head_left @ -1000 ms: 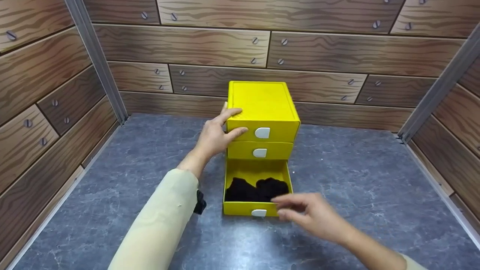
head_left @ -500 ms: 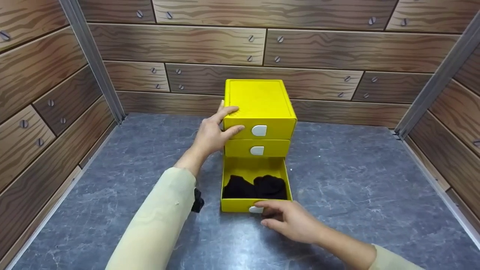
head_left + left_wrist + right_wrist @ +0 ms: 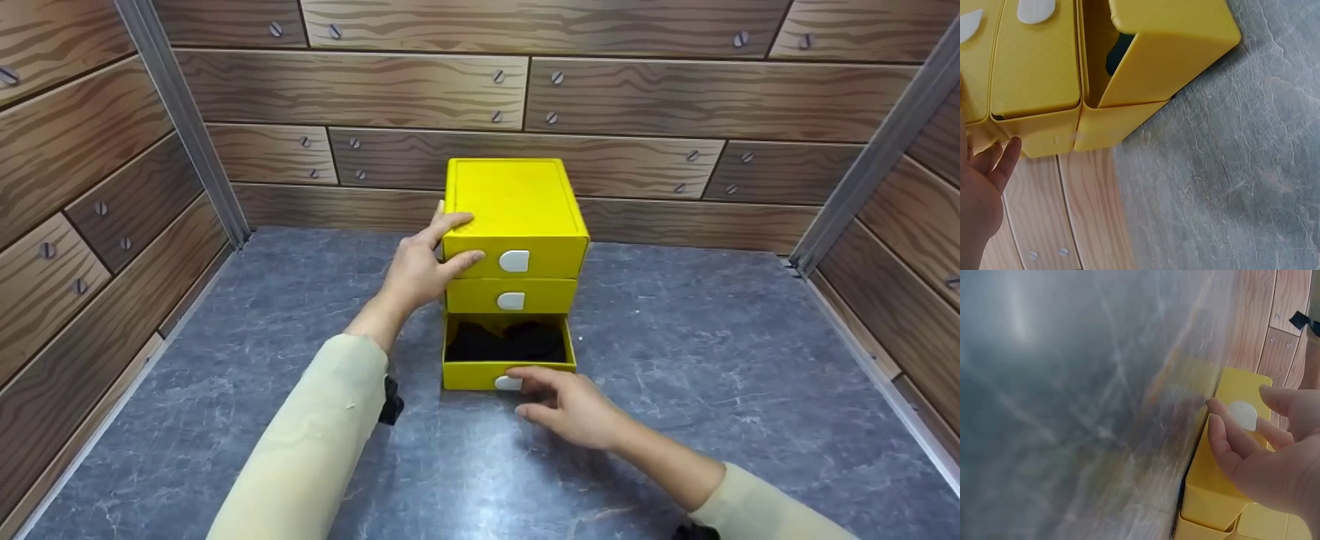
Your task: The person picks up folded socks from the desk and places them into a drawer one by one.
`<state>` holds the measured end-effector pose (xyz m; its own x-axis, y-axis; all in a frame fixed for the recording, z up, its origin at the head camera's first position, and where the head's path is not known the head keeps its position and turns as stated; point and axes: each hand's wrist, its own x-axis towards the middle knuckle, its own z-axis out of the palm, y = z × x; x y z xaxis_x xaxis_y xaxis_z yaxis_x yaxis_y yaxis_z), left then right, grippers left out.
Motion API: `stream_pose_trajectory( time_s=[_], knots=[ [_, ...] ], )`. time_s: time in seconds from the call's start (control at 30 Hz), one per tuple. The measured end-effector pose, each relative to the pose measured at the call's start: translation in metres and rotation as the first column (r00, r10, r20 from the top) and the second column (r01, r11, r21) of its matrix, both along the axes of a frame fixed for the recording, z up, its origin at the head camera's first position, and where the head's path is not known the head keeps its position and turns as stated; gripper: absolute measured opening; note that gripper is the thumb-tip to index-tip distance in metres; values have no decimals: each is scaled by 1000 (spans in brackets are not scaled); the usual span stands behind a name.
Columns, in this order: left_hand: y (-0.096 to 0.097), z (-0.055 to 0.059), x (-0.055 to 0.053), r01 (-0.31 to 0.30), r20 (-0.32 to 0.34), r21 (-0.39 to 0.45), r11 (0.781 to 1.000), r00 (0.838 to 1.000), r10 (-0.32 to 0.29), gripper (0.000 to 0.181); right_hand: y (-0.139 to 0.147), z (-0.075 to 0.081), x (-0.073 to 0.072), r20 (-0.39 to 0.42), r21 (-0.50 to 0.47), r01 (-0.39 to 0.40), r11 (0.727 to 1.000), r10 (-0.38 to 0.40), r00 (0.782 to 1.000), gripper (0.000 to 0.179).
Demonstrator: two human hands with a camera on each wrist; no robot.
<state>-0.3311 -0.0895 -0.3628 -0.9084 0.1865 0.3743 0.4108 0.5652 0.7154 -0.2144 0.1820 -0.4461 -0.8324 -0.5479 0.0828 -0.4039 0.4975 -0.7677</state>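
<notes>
A small yellow drawer cabinet (image 3: 517, 199) stands upright on the table, its upper two drawers closed. My left hand (image 3: 416, 268) holds its upper left front corner, with the thumb on the front and fingers over the top and side. The bottom drawer (image 3: 469, 376) is partly pulled out. Inside lie black, cloth-like items (image 3: 484, 343), partly in shadow. At the drawer's front is my right hand (image 3: 577, 409), its fingers against the panel by the white tab handle (image 3: 1243, 415). In the right wrist view the thumb stands away from the front.
Grey marbled tabletop (image 3: 712, 375) spreads around the cabinet. Wood-print panels (image 3: 420, 90) wall in the back and both sides, joined at the corners by metal posts (image 3: 184, 120). A black wrist strap piece (image 3: 391, 401) hangs at the left sleeve.
My right hand came left onto the bottom drawer's front, then moved away from me with it. The drawer has slid partway in. My left hand keeps its hold on the cabinet.
</notes>
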Motion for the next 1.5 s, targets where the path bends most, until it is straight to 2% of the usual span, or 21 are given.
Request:
stream_pose_trajectory(
  time_s=[0.47, 0.77, 0.97, 1.2, 1.5],
  knots=[
    [-1, 3, 1, -11, 33, 6, 1000, 999, 10, 62, -8, 1, -29, 22, -1, 76, 997, -76, 997, 51],
    [-2, 3, 0, -11, 15, 1, 1000, 1000, 11, 63, -13, 3, -43, 8, 10, 116, 993, -116, 993, 49],
    [-1, 3, 0, -2, 25, 3, 1000, 1000, 2, 63, -16, 3, -49, 63, 6, 146, 989, -146, 987, 49],
    [0, 4, 0, 8, 24, 7, 1000, 1000, -8, 63, -16, 2, -57, 24, 10, 161, 987, -161, 987, 48],
    [-2, 3, 0, 4, 10, -1, 1000, 1000, -4, 63, -21, 1, -64, 91, -22, 184, 983, -181, 979, 48]
  ],
)
